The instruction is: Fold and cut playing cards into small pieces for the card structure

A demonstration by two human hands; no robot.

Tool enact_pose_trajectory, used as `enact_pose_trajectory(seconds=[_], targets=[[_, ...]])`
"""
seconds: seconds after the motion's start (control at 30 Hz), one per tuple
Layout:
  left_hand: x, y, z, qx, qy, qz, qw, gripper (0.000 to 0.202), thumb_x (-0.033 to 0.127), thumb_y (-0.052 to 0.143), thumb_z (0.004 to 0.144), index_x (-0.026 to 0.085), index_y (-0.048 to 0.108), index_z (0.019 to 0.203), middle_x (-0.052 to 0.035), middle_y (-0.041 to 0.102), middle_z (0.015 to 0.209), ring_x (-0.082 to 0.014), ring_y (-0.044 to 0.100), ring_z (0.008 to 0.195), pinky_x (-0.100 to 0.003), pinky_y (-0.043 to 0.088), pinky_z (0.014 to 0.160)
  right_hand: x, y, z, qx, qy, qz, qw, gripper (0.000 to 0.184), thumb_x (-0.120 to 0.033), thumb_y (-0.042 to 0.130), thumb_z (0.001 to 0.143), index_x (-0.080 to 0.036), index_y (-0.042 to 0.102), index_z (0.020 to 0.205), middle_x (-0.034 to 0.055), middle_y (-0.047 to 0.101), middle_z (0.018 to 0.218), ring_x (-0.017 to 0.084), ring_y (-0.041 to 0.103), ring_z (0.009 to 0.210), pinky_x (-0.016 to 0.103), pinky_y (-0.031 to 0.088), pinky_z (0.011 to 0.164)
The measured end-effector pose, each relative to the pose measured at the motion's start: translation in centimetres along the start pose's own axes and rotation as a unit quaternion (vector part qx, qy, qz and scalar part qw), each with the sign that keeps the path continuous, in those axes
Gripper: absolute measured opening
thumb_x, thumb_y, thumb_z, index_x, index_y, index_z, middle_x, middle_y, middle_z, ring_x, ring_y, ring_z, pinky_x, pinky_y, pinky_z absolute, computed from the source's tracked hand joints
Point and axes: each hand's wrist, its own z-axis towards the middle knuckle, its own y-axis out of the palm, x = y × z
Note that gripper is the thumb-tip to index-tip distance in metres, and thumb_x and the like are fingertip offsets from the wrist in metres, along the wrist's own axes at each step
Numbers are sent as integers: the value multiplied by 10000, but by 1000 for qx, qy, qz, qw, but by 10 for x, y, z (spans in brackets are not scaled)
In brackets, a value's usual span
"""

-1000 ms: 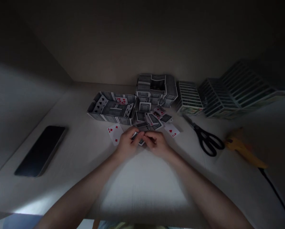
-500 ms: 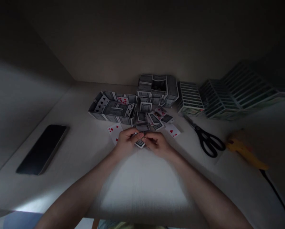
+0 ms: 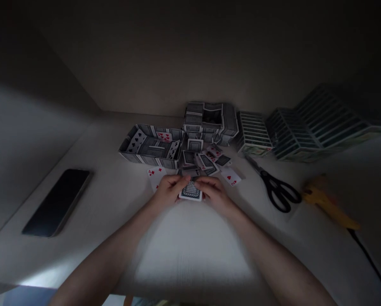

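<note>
Between both hands a patterned playing card is held back side up, low over the table. My left hand grips its left side, thumb on top. My right hand pinches the right side the same way. Whether more than one card is in the grip I cannot tell. Just beyond the fingers lies a loose pile of cards, some face up. A four of diamonds is partly covered by my left hand, and a two of hearts lies beyond my right.
An open tray made of cards stands behind, left. Beside it is a card-built box with an opening. Rightward are slatted card structures, black-handled scissors and a yellow glue gun with its cord. A phone lies at left.
The card between my hands has turned from a slant to nearly square and shows more of its back. My hands have moved slightly apart.
</note>
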Motion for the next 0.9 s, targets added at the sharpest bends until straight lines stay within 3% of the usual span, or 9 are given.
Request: enact_pose_trajectory(seconds=[0.37,0.57,0.9], targets=[[-1,2,-1,-34,61,71,995,353,382,449,788,132,473,540,34,354,517,-69,322,507,-181,252,436,0,1,4,-12,-10,-13,1000,212,-286,551,679,-174,506,505,-40,415,492,96,380,508,216,283,483],[-5,1,0,-35,70,95,992,391,391,425,796,140,404,497,36,300,503,-64,286,488,-187,216,425,-3,4,2,16,0,-24,1000,228,-297,551,656,-170,483,479,-46,375,470,88,334,474,221,238,454],[-13,2,1,-12,127,149,981,385,310,427,797,154,302,468,43,244,485,-53,247,463,-199,178,423,3,4,2,14,-65,-109,992,268,-261,502,691,-172,406,456,-45,325,487,88,320,511,220,227,474]])
